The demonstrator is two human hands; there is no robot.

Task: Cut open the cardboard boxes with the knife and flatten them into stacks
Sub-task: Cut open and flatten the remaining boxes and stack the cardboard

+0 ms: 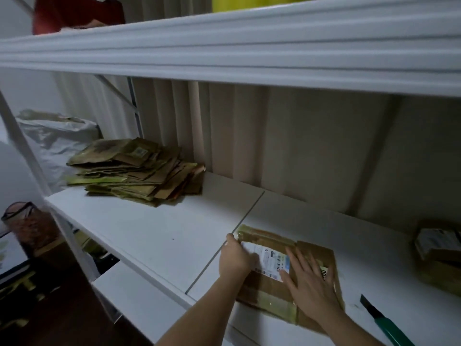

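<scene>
At five o'clock on the shelf, the box lies pressed under the right hand, fingers spread, left hand gripping its edge; uneven pressure could spring it open toward the knife.

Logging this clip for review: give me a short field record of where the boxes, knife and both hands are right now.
surface: white shelf
box in work: flattened cardboard box, label up, under both hands
left hand: fingers curled over the box's left edge
right hand: flat, fingers spread, pressing down
knife: green handle, lying on the shelf right of the box, not held
stack of flattened boxes: far left of the shelf
uncut box: right edge
</scene>
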